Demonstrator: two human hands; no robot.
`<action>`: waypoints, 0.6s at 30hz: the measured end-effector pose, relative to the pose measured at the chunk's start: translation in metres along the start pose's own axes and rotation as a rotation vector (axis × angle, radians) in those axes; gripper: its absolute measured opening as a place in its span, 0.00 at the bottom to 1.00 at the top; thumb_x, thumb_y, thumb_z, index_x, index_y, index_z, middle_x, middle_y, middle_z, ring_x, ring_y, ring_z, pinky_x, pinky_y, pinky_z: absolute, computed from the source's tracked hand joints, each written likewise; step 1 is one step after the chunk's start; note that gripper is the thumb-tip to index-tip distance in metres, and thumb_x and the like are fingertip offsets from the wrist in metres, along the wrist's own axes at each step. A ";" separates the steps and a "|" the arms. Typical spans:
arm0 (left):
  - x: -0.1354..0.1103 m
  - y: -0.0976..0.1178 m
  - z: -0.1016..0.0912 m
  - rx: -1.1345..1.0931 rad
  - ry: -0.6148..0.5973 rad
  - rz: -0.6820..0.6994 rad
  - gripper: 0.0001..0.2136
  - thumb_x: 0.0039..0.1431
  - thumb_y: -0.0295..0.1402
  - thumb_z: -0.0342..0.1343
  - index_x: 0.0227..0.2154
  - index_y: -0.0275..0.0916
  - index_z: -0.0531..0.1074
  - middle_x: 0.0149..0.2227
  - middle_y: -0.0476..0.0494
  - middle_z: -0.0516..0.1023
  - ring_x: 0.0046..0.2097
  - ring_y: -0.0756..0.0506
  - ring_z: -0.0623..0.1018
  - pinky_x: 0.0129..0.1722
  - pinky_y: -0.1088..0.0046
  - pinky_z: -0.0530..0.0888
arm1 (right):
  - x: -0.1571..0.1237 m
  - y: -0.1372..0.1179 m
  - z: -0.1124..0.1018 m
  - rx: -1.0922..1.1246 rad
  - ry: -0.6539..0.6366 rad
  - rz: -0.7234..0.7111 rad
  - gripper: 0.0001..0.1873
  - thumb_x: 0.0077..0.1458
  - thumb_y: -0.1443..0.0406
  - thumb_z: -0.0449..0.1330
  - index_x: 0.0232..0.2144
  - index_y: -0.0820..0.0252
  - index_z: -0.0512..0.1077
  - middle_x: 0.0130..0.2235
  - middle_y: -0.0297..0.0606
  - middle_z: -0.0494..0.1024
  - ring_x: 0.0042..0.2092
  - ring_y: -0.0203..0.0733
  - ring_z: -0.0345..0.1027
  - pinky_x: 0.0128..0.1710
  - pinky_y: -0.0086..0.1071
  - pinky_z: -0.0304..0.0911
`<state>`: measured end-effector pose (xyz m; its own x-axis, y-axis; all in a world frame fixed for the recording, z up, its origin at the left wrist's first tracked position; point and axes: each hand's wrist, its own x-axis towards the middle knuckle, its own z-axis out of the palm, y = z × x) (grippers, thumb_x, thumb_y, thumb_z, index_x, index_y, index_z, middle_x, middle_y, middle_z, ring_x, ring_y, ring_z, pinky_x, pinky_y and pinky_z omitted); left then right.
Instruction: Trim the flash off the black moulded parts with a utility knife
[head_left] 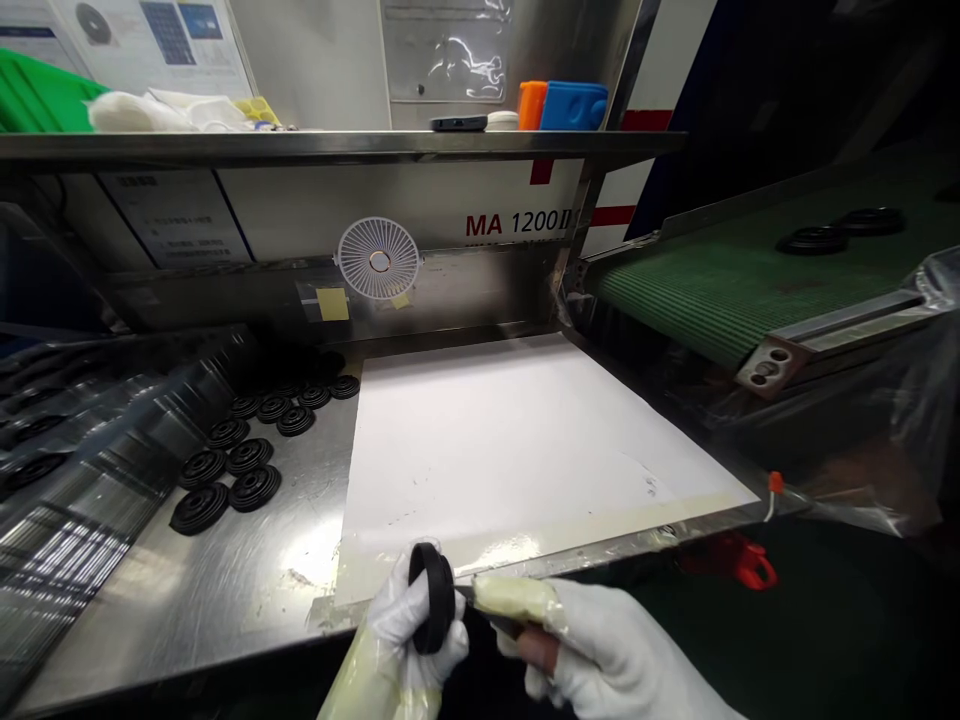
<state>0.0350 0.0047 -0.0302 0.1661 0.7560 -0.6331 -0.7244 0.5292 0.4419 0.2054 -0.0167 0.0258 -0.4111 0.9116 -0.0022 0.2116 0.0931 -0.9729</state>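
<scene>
rubber discs (250,456) beside white sheet (510,450)

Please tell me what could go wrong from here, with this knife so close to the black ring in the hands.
The taped-handle knife in the right hand points its blade at the black rubber ring held in the left hand, so a slip could cut the left glove. One finger of the right hand also looks uncovered by its white glove, so it may have less protection near the blade.
</scene>
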 end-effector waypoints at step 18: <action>-0.007 -0.007 0.008 0.243 -0.056 0.117 0.14 0.48 0.31 0.63 0.35 0.37 0.65 0.23 0.48 0.72 0.26 0.48 0.75 0.24 0.75 0.74 | -0.011 -0.025 -0.027 -0.035 -0.216 0.036 0.03 0.46 0.61 0.64 0.24 0.48 0.79 0.23 0.28 0.74 0.25 0.35 0.66 0.28 0.26 0.62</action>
<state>0.0437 -0.0012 -0.0239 0.1324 0.8339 -0.5358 -0.5600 0.5090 0.6537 0.2286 -0.0182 0.0561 -0.5822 0.8081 -0.0895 0.2581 0.0794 -0.9628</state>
